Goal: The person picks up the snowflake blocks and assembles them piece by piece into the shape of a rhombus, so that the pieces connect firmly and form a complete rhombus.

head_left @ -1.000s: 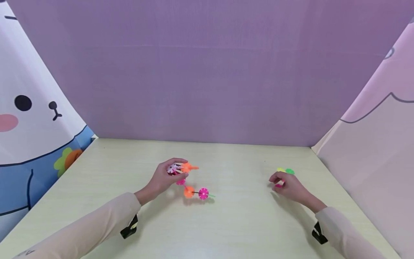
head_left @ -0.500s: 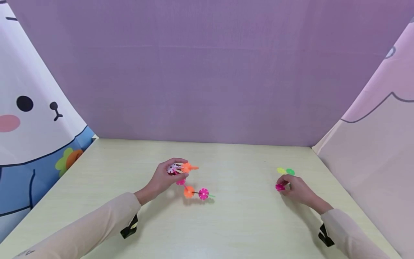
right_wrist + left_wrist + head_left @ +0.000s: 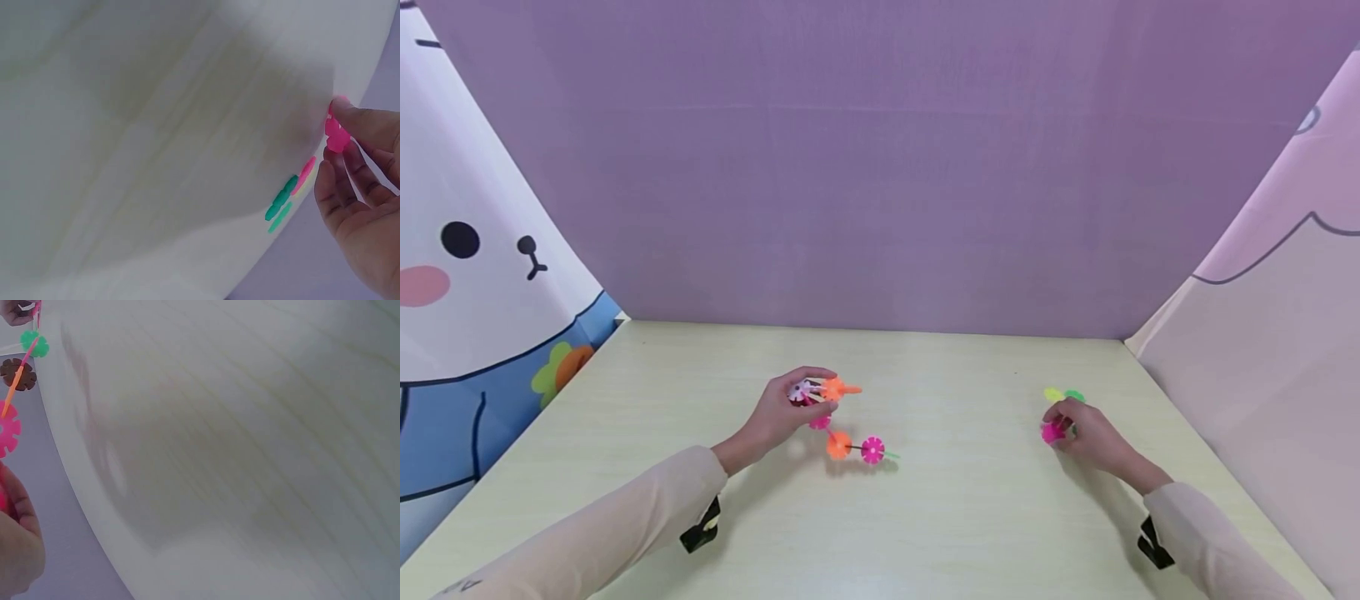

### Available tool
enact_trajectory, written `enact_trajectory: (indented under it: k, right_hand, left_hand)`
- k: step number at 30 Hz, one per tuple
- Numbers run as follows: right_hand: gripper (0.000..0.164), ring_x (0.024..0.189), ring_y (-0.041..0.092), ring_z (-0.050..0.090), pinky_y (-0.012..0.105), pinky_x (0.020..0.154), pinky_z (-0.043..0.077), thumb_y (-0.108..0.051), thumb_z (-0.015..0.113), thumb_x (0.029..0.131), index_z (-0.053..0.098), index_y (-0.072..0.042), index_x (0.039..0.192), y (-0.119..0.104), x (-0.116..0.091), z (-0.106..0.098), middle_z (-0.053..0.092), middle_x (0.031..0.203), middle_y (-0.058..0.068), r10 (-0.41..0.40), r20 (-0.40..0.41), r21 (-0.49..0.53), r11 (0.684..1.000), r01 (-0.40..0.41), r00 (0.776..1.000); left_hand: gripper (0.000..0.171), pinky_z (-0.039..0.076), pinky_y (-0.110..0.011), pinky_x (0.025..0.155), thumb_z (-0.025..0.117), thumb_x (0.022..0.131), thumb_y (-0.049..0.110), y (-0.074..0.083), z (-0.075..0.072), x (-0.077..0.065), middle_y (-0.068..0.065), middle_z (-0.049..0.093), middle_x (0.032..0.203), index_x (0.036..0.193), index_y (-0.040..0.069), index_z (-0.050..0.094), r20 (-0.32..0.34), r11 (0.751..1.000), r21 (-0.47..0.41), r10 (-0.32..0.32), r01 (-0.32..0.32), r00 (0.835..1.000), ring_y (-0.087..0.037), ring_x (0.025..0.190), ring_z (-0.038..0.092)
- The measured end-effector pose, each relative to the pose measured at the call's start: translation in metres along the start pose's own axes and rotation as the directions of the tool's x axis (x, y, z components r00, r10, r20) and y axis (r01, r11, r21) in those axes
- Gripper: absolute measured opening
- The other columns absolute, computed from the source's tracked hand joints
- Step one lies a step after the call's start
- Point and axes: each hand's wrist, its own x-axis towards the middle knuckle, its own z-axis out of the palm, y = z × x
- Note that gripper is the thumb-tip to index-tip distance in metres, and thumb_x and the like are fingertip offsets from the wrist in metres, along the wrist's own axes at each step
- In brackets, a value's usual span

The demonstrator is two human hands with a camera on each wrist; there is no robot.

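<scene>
My left hand (image 3: 775,410) grips a chain of slotted snowflake discs over the left-centre of the table. An orange disc (image 3: 833,388) sticks out past its fingertips, and a pink disc (image 3: 872,451) with a thin green one behind it ends the chain's lower branch. Green (image 3: 34,344) and brown (image 3: 18,375) discs of the chain show in the left wrist view; the fingers hide part of it. At the right, my right hand (image 3: 1088,433) pinches a single pink snowflake disc (image 3: 337,132) between thumb and fingers, close over the table.
Loose discs lie just beyond my right hand: a yellow one (image 3: 1053,393), a light green one (image 3: 1074,395), and in the right wrist view a dark green (image 3: 281,197) and another pink one (image 3: 305,174). A purple cloth wall (image 3: 880,167) closes off the table's (image 3: 955,517) back edge.
My right hand has shifted a little right and nearer, and the pink disc between its fingers has turned its face more toward the head camera. My left hand stays in place with the chain.
</scene>
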Motion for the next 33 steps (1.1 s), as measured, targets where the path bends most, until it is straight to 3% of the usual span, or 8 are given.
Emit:
enact_trajectory:
  k: [8, 15, 20, 27, 33]
  right_hand:
    - [0.022, 0.068, 0.012, 0.053, 0.020, 0.058, 0.047, 0.016, 0.066, 0.067, 0.062, 0.000, 0.081, -0.002, 0.002, -0.009, 0.060, 0.076, 0.007, -0.102, -0.013, 0.028, 0.994, 0.102, 0.995]
    - [0.015, 0.069, 0.004, 0.051, 0.022, 0.059, 0.047, 0.010, 0.064, 0.074, 0.063, -0.002, 0.083, -0.005, 0.007, -0.011, 0.060, 0.075, 0.006, -0.083, -0.012, 0.056, 0.995, 0.084, 0.996]
    - [0.013, 0.070, 0.002, 0.052, 0.021, 0.058, 0.047, 0.008, 0.063, 0.077, 0.063, 0.001, 0.087, -0.012, 0.014, -0.008, 0.063, 0.078, 0.009, -0.080, -0.036, 0.104, 0.991, 0.084, 0.996]
    - [0.015, 0.072, 0.009, 0.058, 0.022, 0.061, 0.050, 0.009, 0.062, 0.078, 0.063, 0.003, 0.091, -0.027, 0.025, 0.002, 0.066, 0.083, 0.012, -0.073, -0.059, 0.243, 0.966, 0.085, 0.996]
    - [0.014, 0.073, 0.013, 0.059, 0.021, 0.061, 0.050, 0.004, 0.062, 0.081, 0.063, 0.001, 0.095, -0.044, 0.037, 0.016, 0.065, 0.088, 0.014, -0.022, -0.008, 0.349, 0.937, 0.023, 1.000]
  left_hand:
    - [0.038, 0.053, -0.028, 0.061, 0.073, 0.077, 0.017, 0.000, 0.000, -0.001, -0.021, 0.064, 0.090, 0.113, 0.018, 0.060, -0.001, 1.000, 0.009, -0.019, 0.019, 1.000, -0.014, 0.071, 0.062]
    - [0.038, 0.053, -0.035, 0.058, 0.073, 0.078, 0.019, 0.002, 0.000, -0.001, -0.017, 0.062, 0.080, 0.113, 0.020, 0.060, -0.004, 0.999, 0.035, -0.007, 0.008, 1.000, -0.012, 0.061, 0.057]
    - [0.038, 0.054, -0.036, 0.061, 0.073, 0.078, 0.018, 0.002, 0.000, -0.001, -0.018, 0.063, 0.085, 0.113, 0.020, 0.060, 0.005, 1.000, 0.020, -0.006, 0.006, 1.000, -0.014, 0.066, 0.059]
    - [0.039, 0.047, -0.028, 0.051, 0.073, 0.077, 0.023, 0.003, 0.001, 0.000, -0.009, 0.061, 0.079, 0.113, 0.022, 0.060, -0.012, 0.998, 0.062, -0.005, 0.006, 1.000, -0.032, 0.060, 0.053]
    - [0.039, 0.045, -0.027, 0.050, 0.074, 0.077, 0.023, 0.003, 0.005, 0.000, -0.007, 0.063, 0.080, 0.114, 0.022, 0.060, -0.012, 0.998, 0.057, -0.016, 0.016, 1.000, -0.032, 0.059, 0.053]
